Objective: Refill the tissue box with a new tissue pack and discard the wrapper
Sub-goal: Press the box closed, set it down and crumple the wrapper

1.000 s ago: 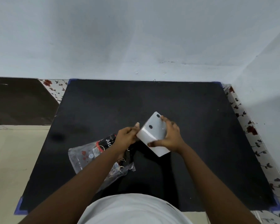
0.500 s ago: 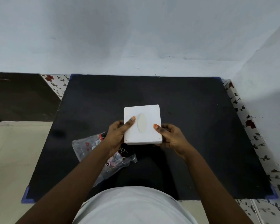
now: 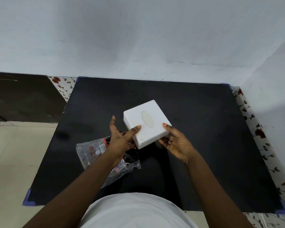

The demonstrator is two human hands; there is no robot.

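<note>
A white square tissue box [image 3: 152, 127] with an oval slot on top is held above the black mat, turned about forty-five degrees. My left hand [image 3: 121, 139] grips its near left edge with the thumb on top and the fingers spread. My right hand [image 3: 175, 142] supports the near right corner, thumb on the top face. A crumpled clear plastic wrapper [image 3: 95, 153] with red and black print lies on the mat under my left wrist, partly hidden by the arm. No tissue shows in the slot.
The black mat [image 3: 204, 129] covers a table with a floral cloth [image 3: 260, 134] showing at the right and back left. A pale wall stands close behind and to the right. A dark panel [image 3: 23, 97] and beige floor lie to the left.
The box went from underside-up to slot-up, then rotated clockwise and moved slightly right. My left fingers have spread open along its edge.
</note>
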